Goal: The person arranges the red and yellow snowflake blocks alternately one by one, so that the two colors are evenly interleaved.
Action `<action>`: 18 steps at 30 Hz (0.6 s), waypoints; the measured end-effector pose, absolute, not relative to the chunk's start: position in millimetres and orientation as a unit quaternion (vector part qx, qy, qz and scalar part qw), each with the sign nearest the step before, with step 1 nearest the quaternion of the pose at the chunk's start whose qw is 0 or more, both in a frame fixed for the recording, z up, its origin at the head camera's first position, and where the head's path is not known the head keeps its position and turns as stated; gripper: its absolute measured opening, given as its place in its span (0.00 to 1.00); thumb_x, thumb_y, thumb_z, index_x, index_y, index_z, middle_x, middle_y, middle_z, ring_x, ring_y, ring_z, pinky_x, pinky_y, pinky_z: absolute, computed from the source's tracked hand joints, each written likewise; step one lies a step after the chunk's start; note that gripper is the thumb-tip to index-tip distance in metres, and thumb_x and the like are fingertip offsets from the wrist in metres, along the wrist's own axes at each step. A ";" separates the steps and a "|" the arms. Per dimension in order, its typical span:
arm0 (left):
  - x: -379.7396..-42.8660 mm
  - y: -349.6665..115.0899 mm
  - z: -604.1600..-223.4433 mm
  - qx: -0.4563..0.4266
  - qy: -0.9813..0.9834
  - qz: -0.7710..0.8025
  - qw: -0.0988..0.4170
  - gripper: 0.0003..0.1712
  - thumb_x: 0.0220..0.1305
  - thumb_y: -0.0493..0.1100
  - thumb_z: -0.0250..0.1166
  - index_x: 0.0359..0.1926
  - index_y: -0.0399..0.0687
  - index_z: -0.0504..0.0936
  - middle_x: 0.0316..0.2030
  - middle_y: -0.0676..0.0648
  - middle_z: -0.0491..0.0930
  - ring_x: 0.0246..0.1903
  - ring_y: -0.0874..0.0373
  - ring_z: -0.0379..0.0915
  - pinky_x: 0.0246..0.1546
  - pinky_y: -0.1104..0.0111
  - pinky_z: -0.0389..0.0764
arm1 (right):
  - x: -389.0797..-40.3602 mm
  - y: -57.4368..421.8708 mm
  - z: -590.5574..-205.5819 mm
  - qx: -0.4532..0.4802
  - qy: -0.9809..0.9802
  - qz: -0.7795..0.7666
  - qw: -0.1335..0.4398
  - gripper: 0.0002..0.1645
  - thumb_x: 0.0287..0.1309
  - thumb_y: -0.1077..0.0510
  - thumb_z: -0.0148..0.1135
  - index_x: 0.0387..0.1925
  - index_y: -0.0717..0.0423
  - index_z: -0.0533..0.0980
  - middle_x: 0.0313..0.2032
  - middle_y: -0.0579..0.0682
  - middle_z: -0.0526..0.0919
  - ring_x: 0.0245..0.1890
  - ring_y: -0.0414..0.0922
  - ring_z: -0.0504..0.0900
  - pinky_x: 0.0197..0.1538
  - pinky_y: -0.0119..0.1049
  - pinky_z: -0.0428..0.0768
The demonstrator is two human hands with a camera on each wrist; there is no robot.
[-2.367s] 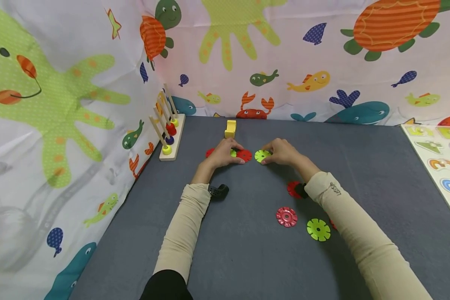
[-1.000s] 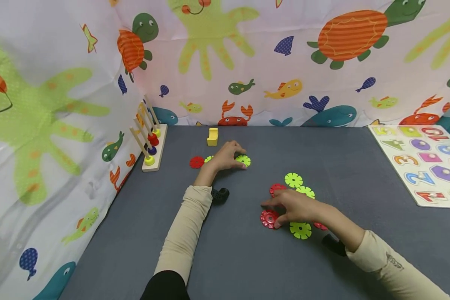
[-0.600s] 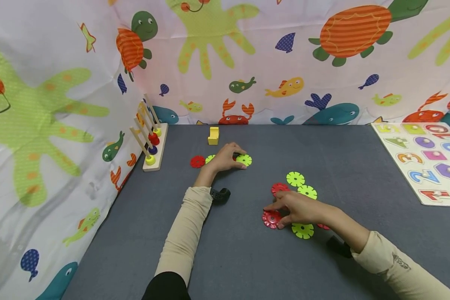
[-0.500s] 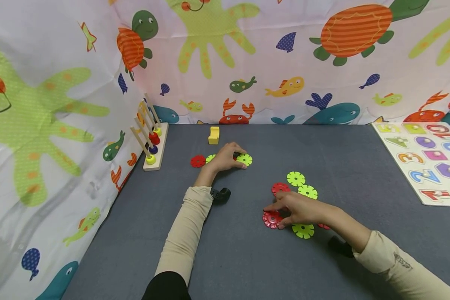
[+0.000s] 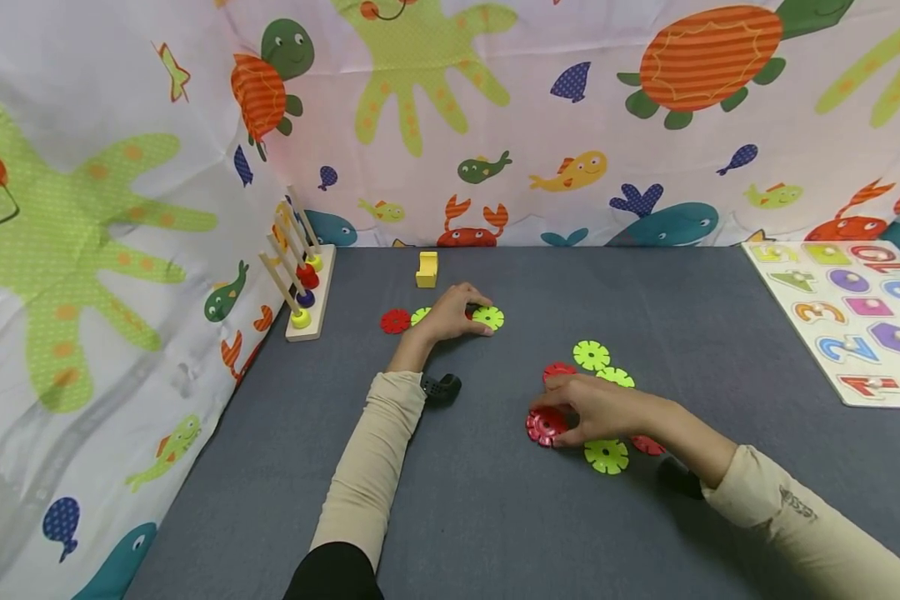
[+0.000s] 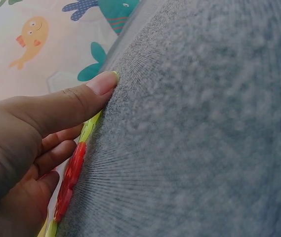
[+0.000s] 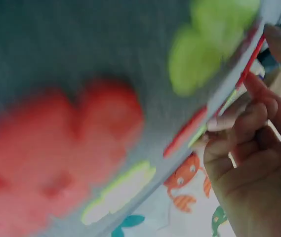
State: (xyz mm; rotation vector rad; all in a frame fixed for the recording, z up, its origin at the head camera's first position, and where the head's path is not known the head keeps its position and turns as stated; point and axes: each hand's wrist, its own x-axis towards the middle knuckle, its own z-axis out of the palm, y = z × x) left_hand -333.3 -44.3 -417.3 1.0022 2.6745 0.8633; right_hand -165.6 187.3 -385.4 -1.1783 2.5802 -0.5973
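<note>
In the head view, several notched flower-shaped plastic discs form a row at the back. A red disc (image 5: 395, 322) is at its left end and a green disc (image 5: 489, 317) at its right. My left hand (image 5: 444, 318) pinches that green disc by its edges, covering the row's middle. The left wrist view shows a red disc (image 6: 71, 180) beneath the fingers. Nearer me, my right hand (image 5: 603, 408) pinches a shiny red disc (image 5: 547, 427) between thumb and fingers. Around it lie two green discs (image 5: 592, 355) behind, another green disc (image 5: 607, 457) in front, and red ones partly hidden.
A wooden peg stacker (image 5: 317, 296) with coloured beads stands at the back left. A small yellow block (image 5: 427, 269) sits behind the row. On the right lies a number-and-shape puzzle board (image 5: 847, 329). A printed curtain (image 5: 495, 108) borders the table at the back and left.
My right hand has left the green disc at the row's right end and come back to the loose discs. It now grips the shiny red disc, slightly shifted. My left hand has slid right onto the green disc.
</note>
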 end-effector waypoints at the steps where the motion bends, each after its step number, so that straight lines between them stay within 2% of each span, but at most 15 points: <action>1: -333.2 -44.5 -417.4 0.334 0.894 0.289 0.080 0.28 0.48 0.46 0.72 0.52 0.45 0.79 0.50 0.43 0.72 0.53 0.51 0.65 0.58 0.60 0.64 | -172.1 188.1 -382.4 -0.391 0.890 -0.205 0.114 0.24 0.46 0.51 0.69 0.47 0.52 0.78 0.29 0.42 0.70 0.28 0.33 0.65 0.30 0.25 0.65; 7: -333.8 -45.6 -416.3 0.335 0.895 0.282 0.081 0.29 0.48 0.46 0.72 0.53 0.44 0.79 0.50 0.42 0.72 0.53 0.51 0.65 0.58 0.61 0.64 | -237.3 198.8 -371.6 -0.289 0.930 -0.221 0.060 0.25 0.46 0.54 0.69 0.48 0.60 0.78 0.27 0.50 0.71 0.25 0.40 0.64 0.27 0.32 0.62; 10: -333.5 -44.6 -417.3 0.338 0.896 0.277 0.078 0.29 0.48 0.47 0.72 0.53 0.44 0.79 0.50 0.43 0.72 0.53 0.51 0.65 0.58 0.61 0.63 | -263.3 199.7 -375.0 -0.237 0.946 -0.216 0.054 0.27 0.47 0.54 0.69 0.49 0.62 0.78 0.26 0.52 0.69 0.26 0.44 0.64 0.28 0.34 0.60; 18: -332.1 -45.2 -415.6 0.338 0.896 0.278 0.077 0.29 0.48 0.47 0.72 0.53 0.45 0.79 0.50 0.43 0.72 0.53 0.52 0.65 0.57 0.62 0.64 | -290.4 185.4 -390.0 -0.176 0.948 -0.253 0.078 0.28 0.47 0.55 0.69 0.50 0.65 0.77 0.26 0.51 0.72 0.28 0.45 0.65 0.29 0.34 0.60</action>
